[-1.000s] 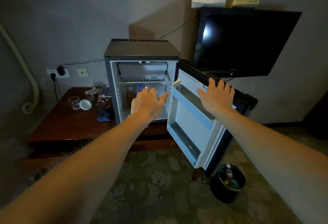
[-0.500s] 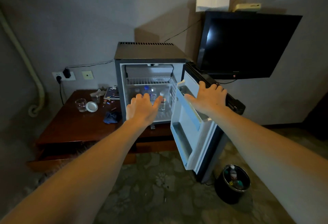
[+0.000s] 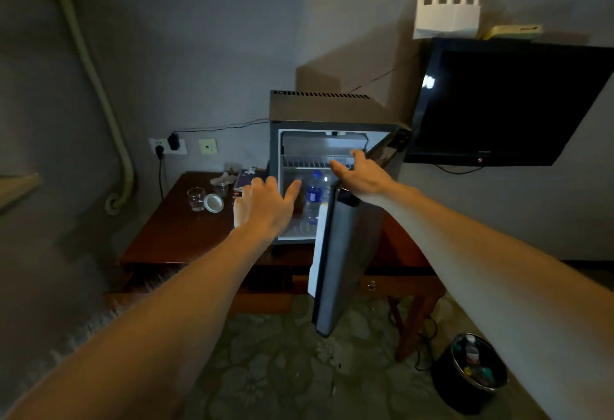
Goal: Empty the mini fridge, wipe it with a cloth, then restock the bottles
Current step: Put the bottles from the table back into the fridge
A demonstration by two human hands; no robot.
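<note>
Dim room, open grey mini fridge [image 3: 335, 110]: upright blue-labelled plastic bottle [image 3: 313, 197] just right of spread, empty left hand [image 3: 264, 207]; right hand [image 3: 362, 175] open on door [image 3: 345, 253].

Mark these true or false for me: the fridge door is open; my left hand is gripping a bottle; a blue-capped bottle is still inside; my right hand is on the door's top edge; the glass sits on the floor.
1. The fridge door is open. True.
2. The left hand grips a bottle. False: it is spread open and empty in front of the fridge.
3. A blue-capped bottle stands inside. True.
4. The right hand is at the door's top edge. True.
5. The glass is on the floor. False: it stands on the wooden table.
</note>
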